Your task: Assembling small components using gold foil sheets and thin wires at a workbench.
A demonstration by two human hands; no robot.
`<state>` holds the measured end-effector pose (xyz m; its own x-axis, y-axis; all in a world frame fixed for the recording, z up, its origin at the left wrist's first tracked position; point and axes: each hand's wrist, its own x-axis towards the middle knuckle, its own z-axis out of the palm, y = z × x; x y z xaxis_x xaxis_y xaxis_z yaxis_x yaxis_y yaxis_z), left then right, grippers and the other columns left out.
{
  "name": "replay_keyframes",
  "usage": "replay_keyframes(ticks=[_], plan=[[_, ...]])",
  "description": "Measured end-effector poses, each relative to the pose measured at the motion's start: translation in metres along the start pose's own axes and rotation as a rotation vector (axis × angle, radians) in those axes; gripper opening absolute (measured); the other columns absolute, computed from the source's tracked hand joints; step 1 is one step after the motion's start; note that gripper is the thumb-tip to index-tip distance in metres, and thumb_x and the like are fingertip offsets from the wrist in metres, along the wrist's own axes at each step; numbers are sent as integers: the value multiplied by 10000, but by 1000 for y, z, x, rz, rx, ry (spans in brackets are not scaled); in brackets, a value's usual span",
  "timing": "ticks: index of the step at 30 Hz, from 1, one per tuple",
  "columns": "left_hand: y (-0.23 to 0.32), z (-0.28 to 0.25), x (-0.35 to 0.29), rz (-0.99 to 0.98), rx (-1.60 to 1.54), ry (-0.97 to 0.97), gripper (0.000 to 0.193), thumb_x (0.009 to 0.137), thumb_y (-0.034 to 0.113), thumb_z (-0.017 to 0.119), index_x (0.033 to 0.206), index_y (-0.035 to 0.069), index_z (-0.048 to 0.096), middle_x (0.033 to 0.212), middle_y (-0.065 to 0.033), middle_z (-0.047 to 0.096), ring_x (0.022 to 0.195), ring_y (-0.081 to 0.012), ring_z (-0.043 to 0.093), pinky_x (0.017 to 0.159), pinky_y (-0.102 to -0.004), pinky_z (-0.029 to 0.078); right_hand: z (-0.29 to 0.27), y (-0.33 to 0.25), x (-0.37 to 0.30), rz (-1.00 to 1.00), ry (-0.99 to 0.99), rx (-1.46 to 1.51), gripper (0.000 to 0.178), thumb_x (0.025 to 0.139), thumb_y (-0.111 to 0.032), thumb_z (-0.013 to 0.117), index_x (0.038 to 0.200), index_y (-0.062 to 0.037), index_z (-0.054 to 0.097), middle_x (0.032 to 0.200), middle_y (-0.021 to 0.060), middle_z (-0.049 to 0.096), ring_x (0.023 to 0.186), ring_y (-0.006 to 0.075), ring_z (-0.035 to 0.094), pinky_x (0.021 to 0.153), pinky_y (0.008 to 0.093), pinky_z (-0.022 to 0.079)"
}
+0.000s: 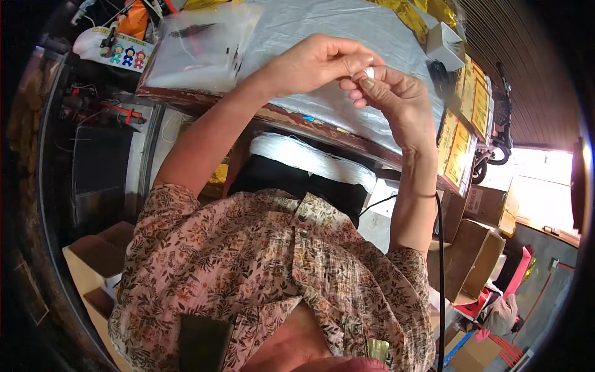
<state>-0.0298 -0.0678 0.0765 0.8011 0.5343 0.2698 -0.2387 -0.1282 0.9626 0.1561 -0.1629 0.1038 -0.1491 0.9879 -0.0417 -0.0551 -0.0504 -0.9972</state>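
Above the table's front edge, my two hands meet at the fingertips. My left hand (313, 67) is closed in a pinch, and what its thumb and finger hold is too small to make out. Fingers of my right hand (404, 96) are pressed together around a small white piece (370, 72), which shows just above the thumb. Its exact kind cannot be told. Across my lap lies a bundle of long white strands (304, 158), over dark cloth. The grey plastic-like sheet (291, 31) covers the table under my hands.
Clear plastic bags (192, 59) lie at the table's left. A small white box (445, 44) and yellow cartons (457, 152) stand at its right, near gold foil (409, 15). Cardboard boxes (468, 254) stand lower right; another open carton (93, 260) is at left. A black cable (440, 279) hangs beside my right arm.
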Motion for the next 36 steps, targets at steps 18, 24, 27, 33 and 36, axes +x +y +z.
replay_keyframes(ticks=[18,24,27,33,36], plan=[[7,-19,-10,-43,13,-273,253,917,122,712,1069,12,541,990,-11,581,906,-82,598,822,-259,506,0,-3,0,155,-100,64,155,885,-45,696,952,95,704,884,221,723,784,243,727,700,322,611],[16,-37,-5,-176,73,-375,141,930,108,698,959,16,596,870,18,607,810,-65,601,759,-246,498,10,-5,8,204,-85,72,129,862,5,693,951,99,700,889,231,723,745,232,724,660,308,612],[15,-45,1,-189,117,-394,106,935,101,684,914,21,618,863,15,625,803,-66,597,753,-244,494,14,-2,13,205,-24,92,118,869,4,691,946,92,704,885,229,723,736,232,725,638,298,609],[-10,-113,33,-128,480,-139,141,964,185,640,923,50,640,858,15,638,805,-60,575,759,-247,486,3,15,32,-187,309,159,437,920,-28,655,1317,107,529,1378,191,558,1299,323,520,1082,463,453],[-29,-171,56,-301,710,49,180,976,227,625,961,70,712,782,-11,677,675,-76,589,626,-272,490,-16,20,32,-271,409,240,507,924,-25,663,1390,69,489,1441,197,503,1328,289,495,1089,403,435]])
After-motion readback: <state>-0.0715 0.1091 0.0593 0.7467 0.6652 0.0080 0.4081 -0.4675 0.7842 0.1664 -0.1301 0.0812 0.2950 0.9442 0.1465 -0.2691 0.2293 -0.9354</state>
